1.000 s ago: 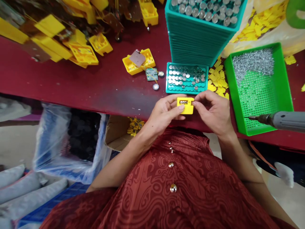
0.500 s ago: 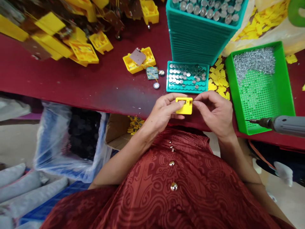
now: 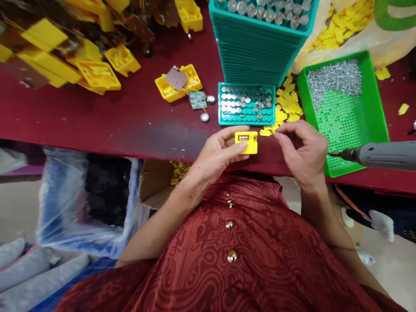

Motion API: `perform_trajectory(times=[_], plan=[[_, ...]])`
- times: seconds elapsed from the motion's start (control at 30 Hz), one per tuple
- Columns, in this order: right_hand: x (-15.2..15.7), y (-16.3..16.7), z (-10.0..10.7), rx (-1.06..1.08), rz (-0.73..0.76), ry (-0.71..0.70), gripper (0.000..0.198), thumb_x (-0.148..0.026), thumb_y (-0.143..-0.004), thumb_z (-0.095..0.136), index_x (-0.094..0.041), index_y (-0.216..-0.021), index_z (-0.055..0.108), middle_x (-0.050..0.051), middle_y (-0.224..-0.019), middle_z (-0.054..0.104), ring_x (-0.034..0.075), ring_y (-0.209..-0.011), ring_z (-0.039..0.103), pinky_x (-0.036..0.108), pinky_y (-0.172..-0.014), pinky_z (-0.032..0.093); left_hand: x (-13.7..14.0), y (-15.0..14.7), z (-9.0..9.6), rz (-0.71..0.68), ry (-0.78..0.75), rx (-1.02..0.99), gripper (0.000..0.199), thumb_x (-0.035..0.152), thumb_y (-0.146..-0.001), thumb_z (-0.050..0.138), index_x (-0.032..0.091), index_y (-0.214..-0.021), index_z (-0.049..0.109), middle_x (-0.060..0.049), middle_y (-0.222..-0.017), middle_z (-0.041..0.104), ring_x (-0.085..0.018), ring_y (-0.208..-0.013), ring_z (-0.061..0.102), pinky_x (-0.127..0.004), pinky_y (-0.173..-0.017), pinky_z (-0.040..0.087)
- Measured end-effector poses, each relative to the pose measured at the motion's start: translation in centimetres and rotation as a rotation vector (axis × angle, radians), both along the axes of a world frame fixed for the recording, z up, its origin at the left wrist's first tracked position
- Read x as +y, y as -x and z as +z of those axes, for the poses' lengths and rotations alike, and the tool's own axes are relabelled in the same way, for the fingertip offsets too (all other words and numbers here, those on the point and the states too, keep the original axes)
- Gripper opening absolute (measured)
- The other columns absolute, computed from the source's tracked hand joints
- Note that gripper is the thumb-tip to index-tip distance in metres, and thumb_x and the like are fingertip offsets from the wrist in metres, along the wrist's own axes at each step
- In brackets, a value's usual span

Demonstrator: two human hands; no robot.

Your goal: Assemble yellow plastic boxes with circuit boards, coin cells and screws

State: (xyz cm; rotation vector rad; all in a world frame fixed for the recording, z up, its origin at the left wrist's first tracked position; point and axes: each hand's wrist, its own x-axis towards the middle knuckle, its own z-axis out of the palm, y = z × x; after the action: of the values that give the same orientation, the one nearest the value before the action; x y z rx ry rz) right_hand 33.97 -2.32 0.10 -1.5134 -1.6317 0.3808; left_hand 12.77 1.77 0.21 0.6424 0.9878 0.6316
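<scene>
Left hand grasps yellow case, thumb on its face | case near teal tray, on the person's side | right hand apart from it, pinched near yellow tabs; from here I can't tell whether it holds anything

Remote log: I see an assembly workshop, with stacked teal trays of metal discs, a gray power driver, heaped yellow casings.

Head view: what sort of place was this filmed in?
Probably an assembly bench in a workshop or small factory. Similar yellow cases lie heaped at the far left, a tall stack of teal trays holds round metal pieces, and a grey power tool is at the right.
</scene>
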Motion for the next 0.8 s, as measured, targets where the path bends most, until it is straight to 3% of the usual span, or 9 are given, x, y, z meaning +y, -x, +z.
perform_trajectory(times=[0.2, 0.4, 0.57, 0.7, 0.8], plan=[[-0.1, -0.4, -2.3, -0.306, 0.033, 0.022, 0.016, -0.021, -0.103, 0.063, -0.020, -0.100, 0.078, 0.006, -0.096, 0.073, 0.020, -0.093, 0.066, 0.035, -0.085, 0.053, -0.2, -0.3, 0.3, -0.018, 0.095, -0.001, 0.044, 0.020, -0.080, 0.088, 0.019, -0.122, 0.075, -0.004, -0.111, 0.082, -0.015, -0.091, 0.080, -0.022, -0.072, 0.067], [0.9, 0.4, -4.5, -0.427, -0.022, 0.110, 0.027, -0.029, -0.109, 0.051, -0.021, -0.102, 0.075, 0.009, -0.101, 0.068, 0.023, -0.097, 0.057, 0.039, -0.087, 0.047, -0.3, 0.2, 0.2, 0.010, 0.020, 0.037, 0.043, 0.026, -0.079, 0.089, 0.020, -0.119, 0.076, -0.004, -0.113, 0.081, -0.015, -0.093, 0.078, -0.023, -0.077, 0.067], [0.3, 0.4, -4.5, -0.478, -0.016, 0.066, 0.021, -0.026, -0.108, 0.054, -0.020, -0.103, 0.073, 0.009, -0.102, 0.069, 0.023, -0.097, 0.058, 0.038, -0.087, 0.049, -0.4, 0.6, 0.1, 0.031, -0.049, 0.078, 0.046, 0.030, -0.080, 0.088, 0.020, -0.123, 0.075, -0.005, -0.113, 0.082, -0.016, -0.095, 0.078, -0.023, -0.075, 0.066], [-0.4, 0.4, -3.7, -0.531, -0.065, 0.198, 0.017, -0.024, -0.106, 0.054, -0.018, -0.106, 0.070, 0.012, -0.104, 0.068, 0.027, -0.099, 0.058, 0.042, -0.090, 0.049, -0.3, 0.6, 0.0, 0.022, -0.089, 0.106, 0.048, 0.033, -0.082, 0.086, 0.019, -0.126, 0.074, -0.007, -0.119, 0.082, -0.018, -0.100, 0.078, -0.024, -0.077, 0.067], [-0.4, 0.2, -2.9, -0.537, -0.013, 0.305, 0.016, -0.026, -0.104, 0.053, -0.018, -0.105, 0.067, 0.014, -0.109, 0.067, 0.029, -0.103, 0.057, 0.045, -0.093, 0.049, -0.2, 0.5, -0.2, 0.022, -0.080, 0.099, 0.047, 0.030, -0.083, 0.085, 0.018, -0.126, 0.073, -0.007, -0.120, 0.081, -0.017, -0.100, 0.077, -0.024, -0.079, 0.067]])
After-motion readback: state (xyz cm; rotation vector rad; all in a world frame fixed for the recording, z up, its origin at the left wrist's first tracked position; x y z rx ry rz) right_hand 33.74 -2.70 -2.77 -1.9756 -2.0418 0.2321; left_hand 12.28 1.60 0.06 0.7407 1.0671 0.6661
